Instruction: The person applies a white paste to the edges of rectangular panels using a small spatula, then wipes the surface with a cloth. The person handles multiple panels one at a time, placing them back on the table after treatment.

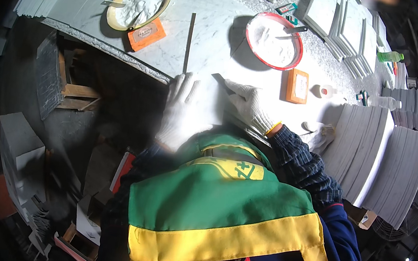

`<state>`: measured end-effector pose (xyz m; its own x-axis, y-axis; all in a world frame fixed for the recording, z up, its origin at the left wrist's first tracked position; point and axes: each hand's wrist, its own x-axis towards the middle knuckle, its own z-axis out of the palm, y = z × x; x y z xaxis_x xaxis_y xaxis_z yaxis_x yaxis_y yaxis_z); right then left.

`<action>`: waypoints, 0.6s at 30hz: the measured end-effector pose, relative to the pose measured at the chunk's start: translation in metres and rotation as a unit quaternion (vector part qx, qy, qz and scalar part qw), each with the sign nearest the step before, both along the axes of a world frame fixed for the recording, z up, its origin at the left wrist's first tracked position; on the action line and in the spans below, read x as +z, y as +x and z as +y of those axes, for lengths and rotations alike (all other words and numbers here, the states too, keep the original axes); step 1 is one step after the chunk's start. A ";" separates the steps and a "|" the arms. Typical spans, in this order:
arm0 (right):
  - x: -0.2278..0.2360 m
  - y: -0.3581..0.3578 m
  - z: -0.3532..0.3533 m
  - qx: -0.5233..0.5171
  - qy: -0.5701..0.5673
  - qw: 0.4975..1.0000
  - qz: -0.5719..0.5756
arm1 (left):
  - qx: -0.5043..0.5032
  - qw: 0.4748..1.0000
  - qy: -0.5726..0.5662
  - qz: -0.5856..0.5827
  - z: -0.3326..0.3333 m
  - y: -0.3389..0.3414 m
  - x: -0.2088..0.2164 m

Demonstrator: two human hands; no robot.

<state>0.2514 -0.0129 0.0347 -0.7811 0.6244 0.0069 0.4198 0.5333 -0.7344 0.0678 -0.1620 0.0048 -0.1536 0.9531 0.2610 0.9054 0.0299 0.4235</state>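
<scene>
Both my hands wear white knitted gloves at the near edge of a pale, marble-patterned slab (213, 39). My left hand (178, 109) lies flat on it with fingers stretched forward, close to the lower end of a long, thin dark strip (190, 42). My right hand (250, 104) is curled, its fingers pointing left. A small, thin grey blade-like piece (217, 77) juts out by its fingertips, apparently gripped; its other end is hidden. Glare washes out the surface between the hands.
White paste fills a yellow bowl (110, 15) and a red-rimmed bowl (301, 51), each with a spatula. Orange boxes (146, 35) (297, 87) stand near them. Stacked tiles (355, 146) rise at right, beside a crumpled glove (323, 137). A bottle (386, 102) lies beyond.
</scene>
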 end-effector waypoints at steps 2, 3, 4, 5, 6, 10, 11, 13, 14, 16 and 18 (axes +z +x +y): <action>0.001 0.001 -0.001 0.005 -0.011 1.000 0.006 | 0.011 1.000 -0.022 -0.004 -0.001 -0.001 -0.006; 0.002 0.001 -0.002 0.005 -0.015 1.000 0.013 | 0.017 0.999 -0.028 -0.004 -0.001 -0.002 -0.009; 0.003 0.001 -0.003 0.005 -0.021 1.000 0.014 | 0.013 0.999 -0.035 0.001 -0.001 -0.003 -0.011; 0.005 0.001 -0.004 0.001 -0.025 1.000 0.018 | 0.011 0.999 -0.042 0.007 -0.001 -0.003 -0.011; 0.006 0.001 -0.005 -0.002 -0.033 0.999 0.014 | 0.010 0.999 -0.039 0.010 -0.001 -0.003 -0.011; 0.011 0.004 -0.011 -0.005 -0.031 0.999 -0.041 | 0.016 1.000 0.004 0.012 0.002 0.001 -0.002; 0.012 0.005 -0.011 -0.007 -0.025 0.999 -0.042 | 0.018 1.000 0.016 0.012 0.002 0.002 0.001; 0.012 0.006 -0.013 -0.008 -0.026 0.999 -0.046 | 0.020 0.999 0.030 0.004 0.003 0.002 0.007; 0.011 0.006 -0.014 -0.008 -0.033 0.998 -0.049 | 0.021 0.999 0.033 -0.003 0.003 0.002 0.010; 0.011 0.006 -0.016 -0.008 -0.026 0.999 -0.032 | 0.025 0.999 0.033 -0.012 0.004 0.001 0.014; 0.012 0.006 -0.019 -0.009 0.005 1.000 0.006 | 0.031 0.999 0.030 -0.013 0.005 0.001 0.017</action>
